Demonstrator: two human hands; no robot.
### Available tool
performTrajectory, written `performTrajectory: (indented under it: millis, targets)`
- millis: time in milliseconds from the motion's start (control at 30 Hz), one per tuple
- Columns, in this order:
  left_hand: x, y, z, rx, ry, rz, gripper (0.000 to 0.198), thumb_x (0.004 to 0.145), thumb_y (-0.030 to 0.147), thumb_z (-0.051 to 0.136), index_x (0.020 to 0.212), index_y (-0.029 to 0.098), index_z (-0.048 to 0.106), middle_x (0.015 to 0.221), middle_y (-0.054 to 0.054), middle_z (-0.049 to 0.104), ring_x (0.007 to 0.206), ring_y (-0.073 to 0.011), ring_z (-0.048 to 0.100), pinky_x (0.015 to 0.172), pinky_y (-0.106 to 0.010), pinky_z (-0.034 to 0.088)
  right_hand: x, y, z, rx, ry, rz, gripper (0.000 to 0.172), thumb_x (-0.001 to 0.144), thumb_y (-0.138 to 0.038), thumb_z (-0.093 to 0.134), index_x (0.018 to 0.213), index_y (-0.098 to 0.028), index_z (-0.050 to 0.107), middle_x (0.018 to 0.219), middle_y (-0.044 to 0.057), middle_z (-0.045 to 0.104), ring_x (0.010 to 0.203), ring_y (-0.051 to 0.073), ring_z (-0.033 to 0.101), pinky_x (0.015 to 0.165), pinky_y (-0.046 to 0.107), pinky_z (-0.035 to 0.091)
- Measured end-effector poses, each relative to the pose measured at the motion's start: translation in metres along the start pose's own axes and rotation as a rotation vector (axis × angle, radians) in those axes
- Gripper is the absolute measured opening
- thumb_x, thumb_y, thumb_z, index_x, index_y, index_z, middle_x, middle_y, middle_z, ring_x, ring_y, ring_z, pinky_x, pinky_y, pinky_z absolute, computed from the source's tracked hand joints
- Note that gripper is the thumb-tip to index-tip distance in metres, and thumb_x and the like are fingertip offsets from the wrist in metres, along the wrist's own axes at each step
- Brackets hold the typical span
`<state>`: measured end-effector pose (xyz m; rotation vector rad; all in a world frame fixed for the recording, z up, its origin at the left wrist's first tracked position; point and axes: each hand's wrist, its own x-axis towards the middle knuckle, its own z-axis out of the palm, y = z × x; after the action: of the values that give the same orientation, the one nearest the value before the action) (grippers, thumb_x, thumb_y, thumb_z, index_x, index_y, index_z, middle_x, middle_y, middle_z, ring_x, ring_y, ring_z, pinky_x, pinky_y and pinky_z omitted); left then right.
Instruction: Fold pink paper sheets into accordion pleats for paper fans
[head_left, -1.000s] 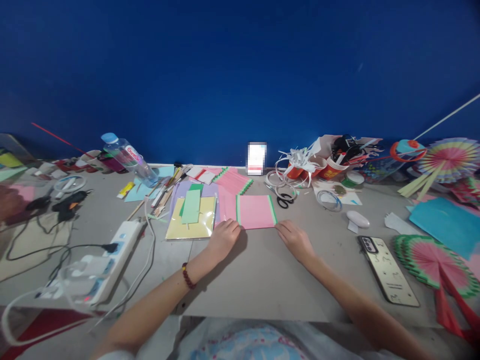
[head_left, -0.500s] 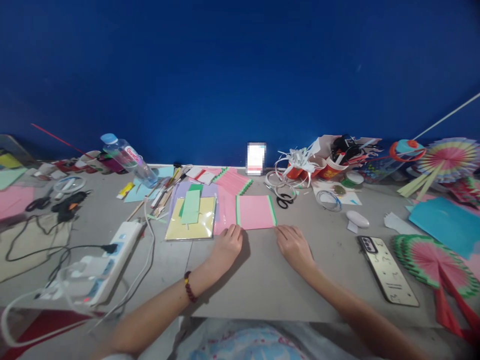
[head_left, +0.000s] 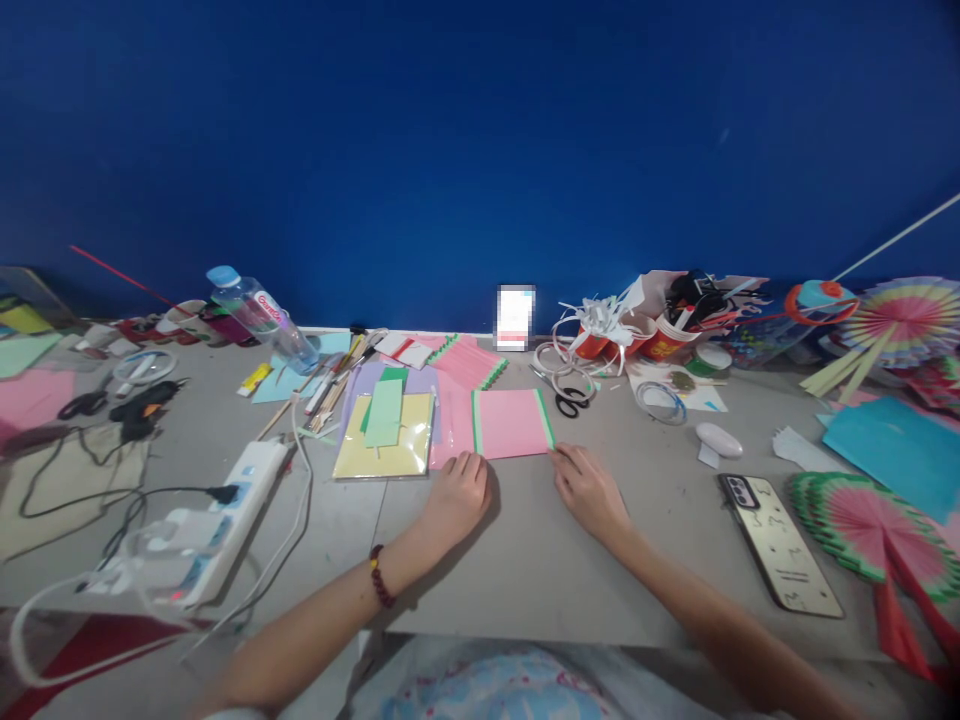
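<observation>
A pink paper [head_left: 512, 423] with green strips along its left and right edges lies flat on the grey table in front of me. My left hand [head_left: 461, 492] is at its lower left corner, fingers curled in; the fingertips and corner overlap. At the lower right corner, my right hand [head_left: 589, 487] has its thumb and fingers together on the green edge. Left of the paper, a clear packet of yellow paper [head_left: 405, 455] carries light green paper pieces [head_left: 385, 415]. Behind lies a pleated pink paper [head_left: 472, 362] with green edges.
Black-handled scissors [head_left: 572, 402] lie beyond the paper. On the right are a phone [head_left: 780, 545] and a pink-green paper fan [head_left: 874, 525]. A power strip [head_left: 240, 520] with cables and a leaning bottle [head_left: 262, 318] stand left. Cups with paper strips [head_left: 600, 325] line the blue wall.
The pink paper stays in place between both hands. My left hand has shifted very slightly right, and the right-hand fingers have moved a little. The whole view has drifted slightly.
</observation>
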<state>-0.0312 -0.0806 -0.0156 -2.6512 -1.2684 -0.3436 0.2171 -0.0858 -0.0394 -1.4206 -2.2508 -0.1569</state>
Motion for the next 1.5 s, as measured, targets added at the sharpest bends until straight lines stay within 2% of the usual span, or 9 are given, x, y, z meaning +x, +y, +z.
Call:
performTrajectory:
  millis: [67,200,267,533,733,867,1033,1267,1500]
  targets:
    - [0.002,0.001,-0.001,-0.009,-0.013,-0.015,0.016,0.086,0.015,0.051,0.098,0.010,0.061,0.086,-0.009,0.058,0.083,-0.0244,0.053,0.069,-0.037,0.044,0.001,0.001,0.000,-0.003,0.003,-0.019,0.031,0.091,-0.010,0.043,0.112,-0.016,0.064,0.110,0.012,0.066,0.100,0.024,0.060,0.084,0.039,0.051]
    - [0.005,0.003,-0.001,-0.006,-0.012,-0.004,0.039,0.090,0.023,0.051,0.126,0.010,0.051,0.092,-0.010,0.058,0.089,-0.0260,0.053,0.073,-0.037,0.044,0.002,0.001,-0.001,-0.039,-0.028,-0.040,0.032,0.091,-0.012,0.044,0.118,-0.014,0.061,0.111,0.012,0.067,0.101,0.024,0.059,0.085,0.039,0.050]
    - [0.004,0.005,0.000,-0.008,-0.019,-0.003,0.043,0.090,0.026,0.050,0.131,0.011,0.049,0.094,-0.010,0.058,0.092,-0.0270,0.052,0.076,-0.039,0.044,0.003,0.000,-0.003,-0.067,-0.064,-0.046,0.035,0.091,-0.012,0.043,0.122,-0.015,0.059,0.111,0.012,0.067,0.102,0.024,0.059,0.086,0.039,0.050]
    - [0.001,0.007,-0.004,0.005,-0.092,-0.027,0.048,0.089,0.023,0.049,0.135,0.011,0.047,0.105,-0.013,0.059,0.104,-0.0294,0.051,0.085,-0.042,0.043,0.004,-0.009,-0.011,-0.160,-0.199,-0.046,0.040,0.090,-0.011,0.044,0.128,-0.014,0.056,0.114,0.012,0.064,0.102,0.025,0.055,0.088,0.039,0.047]
    - [0.002,0.015,-0.006,-0.007,-0.122,-0.071,0.050,0.087,0.022,0.050,0.135,0.010,0.047,0.110,-0.013,0.061,0.110,-0.0305,0.051,0.093,-0.045,0.041,0.003,-0.027,-0.018,-0.200,-0.235,0.028,0.045,0.090,-0.024,0.049,0.134,-0.017,0.052,0.124,0.015,0.060,0.112,0.029,0.051,0.092,0.042,0.043]
    - [0.000,0.019,-0.002,0.002,-0.110,-0.126,0.048,0.088,0.023,0.047,0.134,0.010,0.048,0.123,-0.015,0.058,0.117,-0.0304,0.049,0.098,-0.047,0.038,0.002,-0.034,-0.018,-0.219,-0.256,0.047,0.044,0.090,-0.027,0.048,0.133,-0.017,0.054,0.129,0.017,0.057,0.116,0.030,0.050,0.097,0.044,0.040]
    - [-0.001,0.019,0.006,-0.016,-0.114,-0.062,0.050,0.086,0.020,0.045,0.133,0.006,0.047,0.132,-0.015,0.053,0.122,-0.0279,0.046,0.108,-0.043,0.031,-0.001,-0.034,-0.014,-0.238,-0.246,0.076,0.044,0.091,-0.024,0.045,0.133,-0.016,0.054,0.138,0.017,0.052,0.126,0.031,0.046,0.101,0.044,0.037]
    - [0.002,0.023,-0.001,-0.042,-0.155,-0.097,0.056,0.082,0.019,0.048,0.136,0.005,0.044,0.119,-0.016,0.057,0.111,-0.0288,0.050,0.100,-0.044,0.037,0.001,-0.036,-0.009,-0.233,-0.271,0.008,0.046,0.091,-0.020,0.041,0.134,-0.011,0.052,0.138,0.013,0.055,0.125,0.024,0.049,0.106,0.040,0.033]
    - [0.006,0.025,-0.011,-0.121,-0.163,-0.133,0.059,0.083,0.028,0.051,0.140,0.014,0.041,0.112,-0.012,0.057,0.105,-0.0289,0.048,0.094,-0.046,0.036,0.006,-0.042,-0.013,-0.261,-0.295,-0.006,0.047,0.093,-0.023,0.042,0.139,-0.016,0.047,0.133,0.013,0.058,0.122,0.027,0.049,0.096,0.043,0.037]
